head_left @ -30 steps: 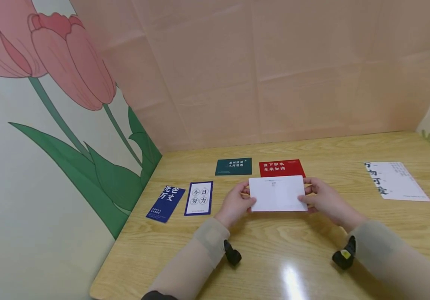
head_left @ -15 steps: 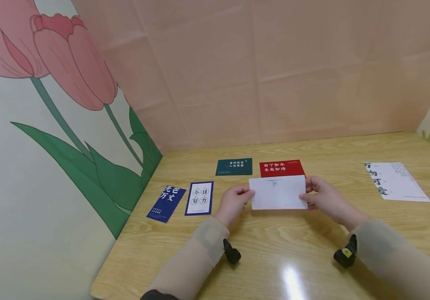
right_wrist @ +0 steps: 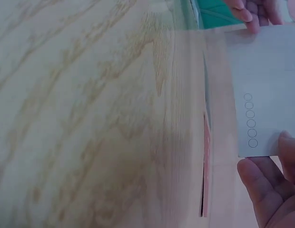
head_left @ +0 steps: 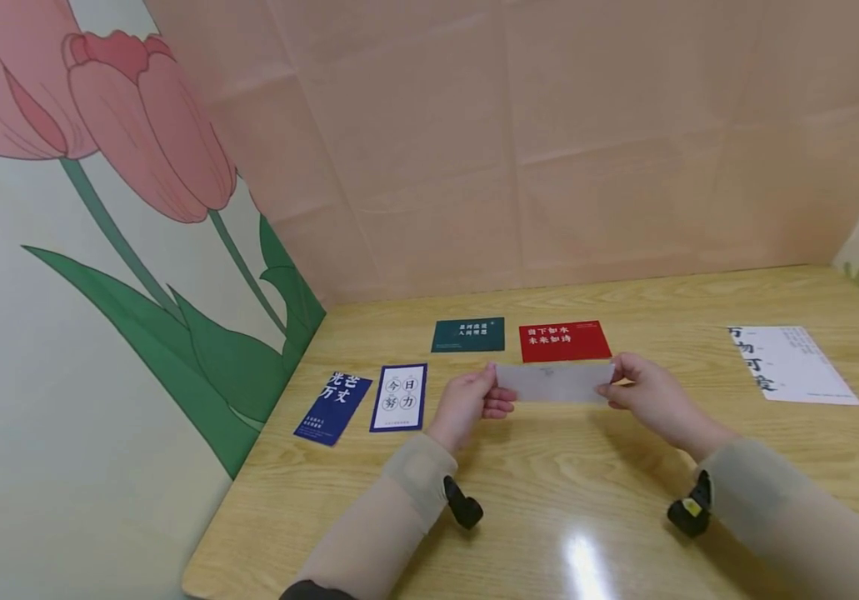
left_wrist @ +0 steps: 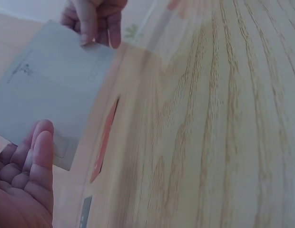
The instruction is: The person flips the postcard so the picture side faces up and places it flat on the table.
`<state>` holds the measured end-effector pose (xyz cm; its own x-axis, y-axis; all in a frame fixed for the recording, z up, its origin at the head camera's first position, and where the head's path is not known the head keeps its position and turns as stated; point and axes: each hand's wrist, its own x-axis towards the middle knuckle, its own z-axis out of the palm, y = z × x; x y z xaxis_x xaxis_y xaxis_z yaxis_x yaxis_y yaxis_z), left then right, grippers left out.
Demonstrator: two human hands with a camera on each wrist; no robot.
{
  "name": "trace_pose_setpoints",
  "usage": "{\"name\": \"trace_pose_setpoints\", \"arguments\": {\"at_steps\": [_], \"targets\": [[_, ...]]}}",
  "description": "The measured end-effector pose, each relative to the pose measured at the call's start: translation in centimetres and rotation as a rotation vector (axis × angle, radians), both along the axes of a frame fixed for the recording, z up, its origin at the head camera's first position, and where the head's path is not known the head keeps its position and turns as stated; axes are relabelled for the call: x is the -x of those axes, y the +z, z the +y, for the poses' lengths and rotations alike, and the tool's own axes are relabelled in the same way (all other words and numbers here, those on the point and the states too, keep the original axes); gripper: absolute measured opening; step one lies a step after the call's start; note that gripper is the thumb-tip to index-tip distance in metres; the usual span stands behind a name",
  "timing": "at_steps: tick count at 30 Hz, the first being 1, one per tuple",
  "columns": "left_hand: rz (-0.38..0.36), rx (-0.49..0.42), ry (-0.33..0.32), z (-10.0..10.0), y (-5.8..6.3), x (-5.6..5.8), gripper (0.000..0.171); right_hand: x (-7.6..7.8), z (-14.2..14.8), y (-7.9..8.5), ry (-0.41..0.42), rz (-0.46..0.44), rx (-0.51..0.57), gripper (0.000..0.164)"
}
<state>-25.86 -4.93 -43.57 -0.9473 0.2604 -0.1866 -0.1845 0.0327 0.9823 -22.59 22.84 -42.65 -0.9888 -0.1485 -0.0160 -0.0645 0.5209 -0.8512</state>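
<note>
A white postcard is held up over the middle of the table, tilted so that it looks narrow in the head view. My left hand holds its left end, thumb at the upper corner and fingers lower down. At the other end, my right hand pinches the card between thumb and fingers. The right wrist view shows a column of small printed circles on the postcard. In the left wrist view, fingers of the left hand overlap the card's near edge, and the thumb is mostly out of frame.
Behind the hands lie a green card and a red card. To the left are a dark blue card and a blue-bordered white card. A white card lies far right on the wooden table.
The postcard has tipped from nearly facing the head camera to a flatter angle, uncovering more of the red card. My left hand has turned, its lower fingers now showing below the card.
</note>
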Motion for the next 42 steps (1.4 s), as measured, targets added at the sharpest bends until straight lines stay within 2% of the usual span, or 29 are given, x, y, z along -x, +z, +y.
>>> {"name": "trace_pose_setpoints", "arguments": {"at_steps": [5,10,15,22,33,37,42], "targets": [[0.011,-0.029,-0.012,0.0,0.0,-0.2,0.041,0.0,-0.1,-0.1,-0.010,0.041,-0.043,0.014],[0.006,-0.055,-0.027,0.0,-0.1,-0.1,0.039,0.0,-0.1,-0.4,-0.003,0.122,-0.054,0.004],[-0.023,-0.064,-0.030,0.1,-0.3,0.0,0.029,0.0,-0.2,-0.6,-0.001,0.156,-0.078,0.004],[-0.069,-0.062,0.017,0.3,-0.6,-0.1,0.022,0.0,-0.2,-0.5,-0.016,0.154,-0.126,0.016],[-0.075,-0.014,0.065,0.6,-1.1,0.0,0.018,-0.2,-0.3,-0.6,-0.038,0.171,-0.148,0.013],[-0.082,-0.004,0.085,0.6,-1.2,0.1,0.018,-0.4,-0.5,-0.3,-0.061,0.090,-0.082,0.027],[-0.079,0.016,0.099,0.6,-1.2,0.0,0.018,-0.5,-0.8,0.0,-0.069,-0.052,0.101,0.044]]}}
